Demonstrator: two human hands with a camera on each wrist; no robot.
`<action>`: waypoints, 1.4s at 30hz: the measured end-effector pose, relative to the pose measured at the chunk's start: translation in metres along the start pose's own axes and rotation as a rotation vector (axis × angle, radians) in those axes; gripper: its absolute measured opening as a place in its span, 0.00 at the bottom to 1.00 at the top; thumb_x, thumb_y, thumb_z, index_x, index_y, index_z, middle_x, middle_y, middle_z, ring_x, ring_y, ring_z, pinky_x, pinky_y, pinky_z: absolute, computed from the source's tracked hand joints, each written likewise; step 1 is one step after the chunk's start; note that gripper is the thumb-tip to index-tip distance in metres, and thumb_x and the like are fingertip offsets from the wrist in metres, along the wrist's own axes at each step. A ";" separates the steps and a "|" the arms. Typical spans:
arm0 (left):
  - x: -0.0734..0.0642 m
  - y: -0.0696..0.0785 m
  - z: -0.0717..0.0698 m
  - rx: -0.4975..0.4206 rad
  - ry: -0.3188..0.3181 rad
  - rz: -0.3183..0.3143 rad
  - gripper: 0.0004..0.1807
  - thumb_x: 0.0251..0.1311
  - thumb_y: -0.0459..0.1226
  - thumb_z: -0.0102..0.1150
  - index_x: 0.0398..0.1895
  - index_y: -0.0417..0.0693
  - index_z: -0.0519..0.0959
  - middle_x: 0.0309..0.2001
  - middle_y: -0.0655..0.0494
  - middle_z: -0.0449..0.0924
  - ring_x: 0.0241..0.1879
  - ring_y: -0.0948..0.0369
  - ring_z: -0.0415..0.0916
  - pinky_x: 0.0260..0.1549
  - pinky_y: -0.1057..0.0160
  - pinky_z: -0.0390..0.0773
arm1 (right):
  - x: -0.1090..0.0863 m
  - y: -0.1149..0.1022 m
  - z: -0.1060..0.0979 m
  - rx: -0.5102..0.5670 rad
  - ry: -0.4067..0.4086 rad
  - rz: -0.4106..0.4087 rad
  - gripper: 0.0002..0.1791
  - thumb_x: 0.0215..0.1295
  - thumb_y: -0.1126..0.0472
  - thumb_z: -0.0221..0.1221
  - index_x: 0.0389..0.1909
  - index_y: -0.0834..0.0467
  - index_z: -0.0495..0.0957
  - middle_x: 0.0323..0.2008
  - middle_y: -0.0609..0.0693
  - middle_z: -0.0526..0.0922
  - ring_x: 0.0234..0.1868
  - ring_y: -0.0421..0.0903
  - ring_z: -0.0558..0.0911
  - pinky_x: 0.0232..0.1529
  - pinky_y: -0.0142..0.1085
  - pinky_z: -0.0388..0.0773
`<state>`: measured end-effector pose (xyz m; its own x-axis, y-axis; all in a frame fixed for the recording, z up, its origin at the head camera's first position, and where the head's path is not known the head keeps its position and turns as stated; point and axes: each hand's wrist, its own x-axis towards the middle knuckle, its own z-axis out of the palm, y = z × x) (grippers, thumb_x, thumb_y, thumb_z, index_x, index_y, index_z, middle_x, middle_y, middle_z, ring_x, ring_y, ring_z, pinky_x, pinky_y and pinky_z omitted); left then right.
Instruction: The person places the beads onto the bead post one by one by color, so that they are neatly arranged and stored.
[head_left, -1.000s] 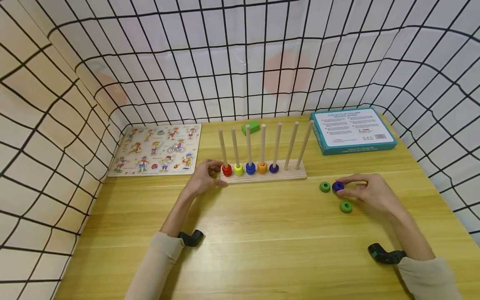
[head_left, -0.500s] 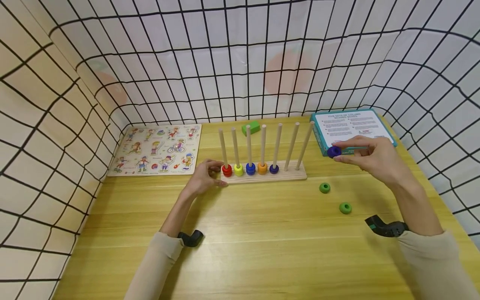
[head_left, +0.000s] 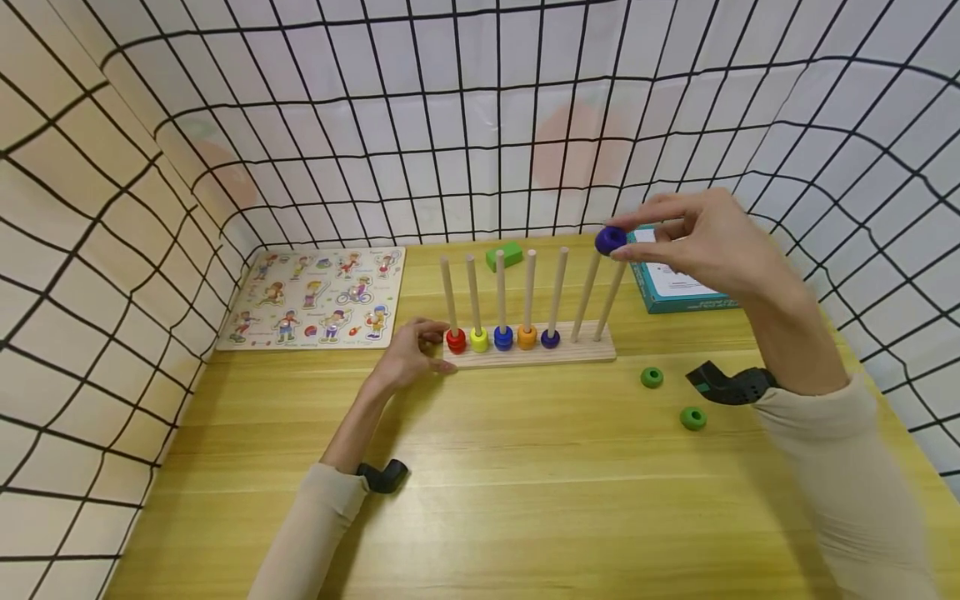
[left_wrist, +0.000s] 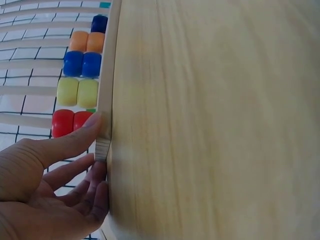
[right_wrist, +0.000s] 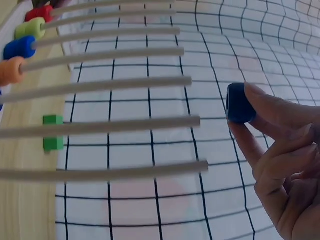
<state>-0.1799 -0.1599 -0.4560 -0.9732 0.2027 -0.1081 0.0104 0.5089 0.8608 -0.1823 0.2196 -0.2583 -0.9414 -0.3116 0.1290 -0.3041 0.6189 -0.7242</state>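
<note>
A wooden bead stand [head_left: 525, 359] carries a row of several upright pegs. From the left, its pegs hold red [head_left: 455, 341], yellow [head_left: 479, 340], blue [head_left: 503, 338] and orange beads [head_left: 527, 337], two of each, then one purple bead [head_left: 551, 339]. The two rightmost pegs are bare. My left hand [head_left: 407, 357] holds the stand's left end, thumb [left_wrist: 85, 131] on the front and fingers at the end and behind. Between thumb and fingertips my right hand [head_left: 712, 243] pinches another purple bead [right_wrist: 239, 103], raised near the tops of the right-hand pegs, off their tips in the right wrist view.
Two green beads [head_left: 652, 377] lie on the table right of the stand. A green block [head_left: 505, 256] sits behind it. A picture puzzle board [head_left: 311, 296] lies at the left, a teal box [head_left: 678, 300] at the back right. Black wire mesh [head_left: 495, 125] surrounds the table's sides and back.
My right hand has picked the purple bead off the table beside the green ones and carried it up and left to the peg tops. The left hand has stayed in place.
</note>
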 end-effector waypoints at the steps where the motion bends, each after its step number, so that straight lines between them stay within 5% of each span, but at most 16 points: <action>1: 0.000 0.000 0.000 0.002 0.001 0.002 0.38 0.47 0.25 0.78 0.66 0.32 0.76 0.61 0.37 0.74 0.58 0.44 0.74 0.58 0.52 0.76 | 0.004 -0.004 0.003 0.004 -0.012 -0.007 0.19 0.63 0.52 0.72 0.55 0.50 0.88 0.47 0.44 0.82 0.17 0.40 0.62 0.20 0.35 0.60; 7: 0.002 -0.001 0.002 0.013 0.001 0.011 0.37 0.47 0.25 0.78 0.65 0.32 0.76 0.60 0.37 0.74 0.57 0.45 0.75 0.56 0.55 0.77 | 0.021 -0.019 0.021 -0.011 -0.056 -0.005 0.18 0.65 0.56 0.71 0.55 0.53 0.87 0.53 0.51 0.83 0.21 0.39 0.73 0.24 0.32 0.63; 14: 0.002 0.000 0.003 0.015 0.006 0.001 0.38 0.45 0.25 0.79 0.65 0.32 0.77 0.60 0.37 0.74 0.56 0.46 0.75 0.56 0.54 0.77 | 0.032 -0.024 0.031 -0.073 -0.101 0.010 0.19 0.64 0.56 0.71 0.55 0.55 0.87 0.55 0.55 0.82 0.21 0.43 0.71 0.25 0.31 0.70; 21: 0.002 0.000 0.003 0.013 -0.001 -0.001 0.39 0.45 0.25 0.79 0.65 0.32 0.76 0.59 0.38 0.74 0.56 0.46 0.75 0.57 0.53 0.77 | 0.033 -0.023 0.034 -0.112 -0.124 0.024 0.18 0.63 0.56 0.73 0.53 0.55 0.88 0.54 0.55 0.83 0.23 0.43 0.63 0.23 0.33 0.59; 33: 0.001 0.001 0.001 0.016 -0.002 -0.009 0.39 0.45 0.25 0.79 0.66 0.33 0.76 0.60 0.37 0.74 0.56 0.46 0.75 0.57 0.54 0.77 | 0.034 -0.017 0.034 -0.085 -0.157 0.015 0.19 0.63 0.56 0.72 0.55 0.53 0.88 0.60 0.54 0.82 0.18 0.41 0.60 0.22 0.32 0.62; 38: 0.001 0.001 0.000 0.008 -0.004 -0.016 0.39 0.45 0.24 0.79 0.66 0.33 0.76 0.60 0.37 0.74 0.57 0.46 0.74 0.59 0.51 0.77 | 0.026 -0.011 0.029 -0.007 -0.111 -0.021 0.18 0.67 0.54 0.70 0.56 0.52 0.87 0.63 0.52 0.81 0.20 0.42 0.68 0.25 0.32 0.69; 42: 0.001 0.001 0.000 0.000 -0.005 -0.022 0.39 0.46 0.24 0.78 0.66 0.33 0.76 0.61 0.37 0.74 0.57 0.45 0.74 0.59 0.51 0.77 | 0.013 0.000 0.023 0.042 -0.010 -0.038 0.17 0.66 0.51 0.70 0.54 0.48 0.87 0.59 0.44 0.80 0.19 0.41 0.67 0.21 0.32 0.66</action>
<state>-0.1805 -0.1593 -0.4550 -0.9722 0.1953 -0.1296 -0.0112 0.5137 0.8579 -0.1911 0.1987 -0.2722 -0.9278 -0.3417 0.1498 -0.3327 0.5760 -0.7467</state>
